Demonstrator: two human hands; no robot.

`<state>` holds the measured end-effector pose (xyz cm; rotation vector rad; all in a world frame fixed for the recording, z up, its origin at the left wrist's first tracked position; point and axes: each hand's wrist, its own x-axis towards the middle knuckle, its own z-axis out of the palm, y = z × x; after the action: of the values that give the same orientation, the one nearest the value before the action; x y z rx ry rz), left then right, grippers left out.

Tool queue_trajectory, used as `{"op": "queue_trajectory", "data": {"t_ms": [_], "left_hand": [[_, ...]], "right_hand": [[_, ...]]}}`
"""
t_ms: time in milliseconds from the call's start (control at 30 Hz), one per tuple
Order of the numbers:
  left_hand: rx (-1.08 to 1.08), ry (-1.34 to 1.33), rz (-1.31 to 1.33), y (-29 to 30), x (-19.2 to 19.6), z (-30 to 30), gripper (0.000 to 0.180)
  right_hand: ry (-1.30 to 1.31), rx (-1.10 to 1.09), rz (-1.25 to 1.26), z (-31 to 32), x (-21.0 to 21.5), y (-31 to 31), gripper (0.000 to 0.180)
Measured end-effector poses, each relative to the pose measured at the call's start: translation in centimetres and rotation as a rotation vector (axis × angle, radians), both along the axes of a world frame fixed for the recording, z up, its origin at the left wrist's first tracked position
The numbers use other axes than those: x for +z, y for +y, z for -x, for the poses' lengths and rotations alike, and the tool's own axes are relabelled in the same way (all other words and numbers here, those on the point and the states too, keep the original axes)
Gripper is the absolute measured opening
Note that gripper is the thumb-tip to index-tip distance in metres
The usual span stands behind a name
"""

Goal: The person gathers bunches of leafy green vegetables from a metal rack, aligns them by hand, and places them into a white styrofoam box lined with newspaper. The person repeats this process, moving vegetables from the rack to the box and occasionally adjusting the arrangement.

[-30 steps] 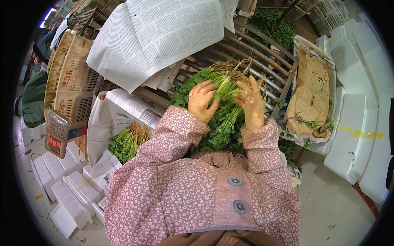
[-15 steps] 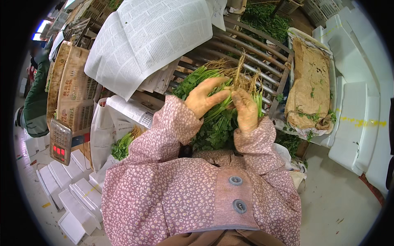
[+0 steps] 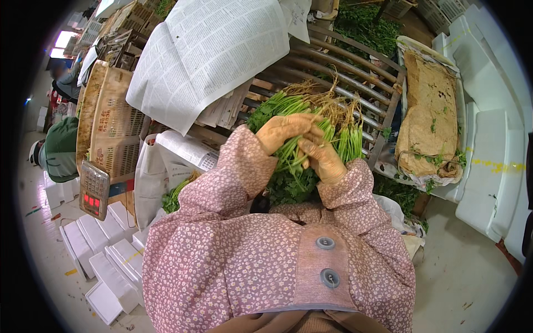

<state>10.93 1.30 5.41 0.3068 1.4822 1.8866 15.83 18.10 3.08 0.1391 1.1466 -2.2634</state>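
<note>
While bent over a slatted metal rack (image 3: 389, 116), has both hands at a bunch of leafy greens (image 3: 290, 161), laid on the rack just in front of the body. Rests the left hand (image 3: 287, 132) across the stems from the left, with fingers side by side and bent over; has the right hand (image 3: 325, 159) lower and just to its right, with fingers curled inward among the stalks. Impossible to tell whether clamped or merely resting (with most fingertips hidden in the greens).

Judged from the lie of the stalks, seems only partly in order. Has most stems lined up side by side, with pale roots (image 3: 328, 99) toward the far side of the rack and leaves toward the body. Shows no tie around the stems, and bears roots uncut and tangled, with a few straggling upward. Has further stems (image 3: 350, 141) on the rack beside the right hand, seemingly loose too.

At the left, half covered by the sleeve, a smaller bunch (image 3: 174, 197) near folded newspaper (image 3: 189, 149). Behind the rack, a heap of greens (image 3: 361, 33), apparently unsorted. To the right, brown paper (image 3: 425, 111) with loose sprigs on top.
</note>
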Motion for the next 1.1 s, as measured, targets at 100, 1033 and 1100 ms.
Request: {"op": "queue_trajectory", "data": {"t_ms": [100,1033,1100], "left_hand": [[-0.233,-0.168,-0.163,-1.4,1.1,-0.8,0.041],[0.449,-0.155,-0.705,-11.9,1.1,0.2,0.033],[0.492,-0.162,-0.595,-11.1,0.3,2.1,0.033]], "right_hand": [[0.054,0.245,0.125,-0.8,0.5,0.0,0.065],[0.033,0.065,0.204,-12.3,3.5,11.8,0.029],[0.210,-0.136,0.355,-14.0,3.7,15.1,0.025]]}}
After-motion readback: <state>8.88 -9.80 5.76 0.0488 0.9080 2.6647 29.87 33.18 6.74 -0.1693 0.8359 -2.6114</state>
